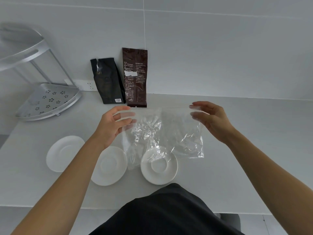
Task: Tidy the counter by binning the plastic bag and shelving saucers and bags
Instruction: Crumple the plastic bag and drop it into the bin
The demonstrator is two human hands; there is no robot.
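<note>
A clear crinkled plastic bag [162, 133] hangs spread above the counter. My left hand [113, 126] pinches its top left corner and my right hand [211, 119] pinches its top right corner. Three white saucers lie below on the counter: one at the left [64, 152], one in the middle [110, 166] partly under my left forearm, one to the right [159, 168] partly veiled by the bag. A black bag [108, 82] and a taller brown bag [136, 77] lean against the wall behind.
A silver two-tier corner shelf [49, 100] with a perforated lower tray stands at the back left of the pale counter [245, 150]. A white power socket [86, 85] sits on the wall beside it. My dark clothing fills the bottom centre.
</note>
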